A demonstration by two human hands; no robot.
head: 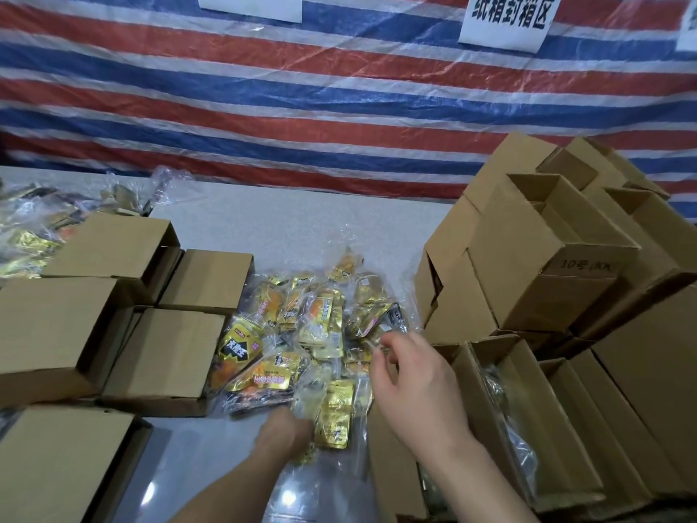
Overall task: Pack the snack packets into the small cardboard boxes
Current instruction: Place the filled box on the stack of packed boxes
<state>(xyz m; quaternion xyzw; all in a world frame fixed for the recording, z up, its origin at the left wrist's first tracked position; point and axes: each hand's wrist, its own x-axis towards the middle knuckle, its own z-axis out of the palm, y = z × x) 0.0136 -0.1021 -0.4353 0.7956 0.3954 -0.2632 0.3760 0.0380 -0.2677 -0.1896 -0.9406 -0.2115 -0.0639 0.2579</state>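
Right grip (pixel 407 375) hovers over the near edge of the snack packet pile (pixel 301 334), which lies on the table (pixel 301 220). Left grip (pixel 286 428) sits lower, just left of it, touching the near packets. Left of both grips, closed boxes (pixel 166 356) cluster together. Right of the right grip, an open box (pixel 528 417) lies on the table; behind that, stacked boxes (pixel 547 258). Far left, behind the closed boxes, more bagged packets (pixel 30 228).
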